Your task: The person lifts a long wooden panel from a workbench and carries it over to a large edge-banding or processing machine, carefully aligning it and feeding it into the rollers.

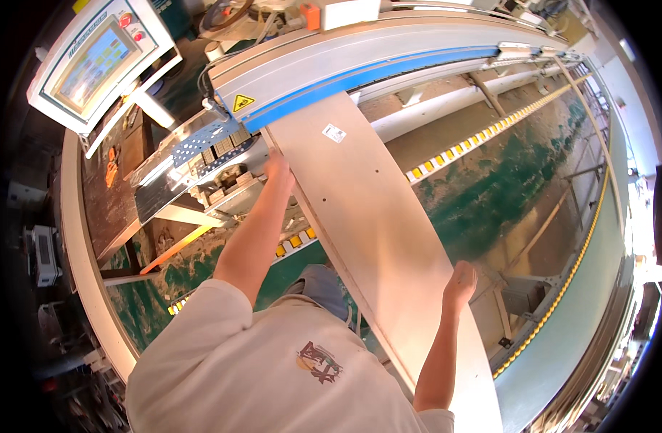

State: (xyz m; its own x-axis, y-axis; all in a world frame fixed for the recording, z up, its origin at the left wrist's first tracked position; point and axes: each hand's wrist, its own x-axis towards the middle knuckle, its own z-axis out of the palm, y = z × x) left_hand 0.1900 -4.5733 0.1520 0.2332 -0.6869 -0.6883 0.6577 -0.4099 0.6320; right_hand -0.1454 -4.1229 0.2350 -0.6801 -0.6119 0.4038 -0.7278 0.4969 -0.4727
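Observation:
A long, pale wooden board slants across the view, from beneath the blue-edged beam of a machine down to the lower right. It carries a white label near its far end and two small dark holes. My left hand grips the board's left edge close to the beam, its fingers partly hidden. Nearer to me, my right hand is closed at the opposite long edge, with its fingers curled over the side.
A control panel with a lit screen stands at the far left. Rails with yellow rollers run beside the board over a dusty green floor. A perforated metal plate sits left of my left hand. Orange-handled pliers lie farther left.

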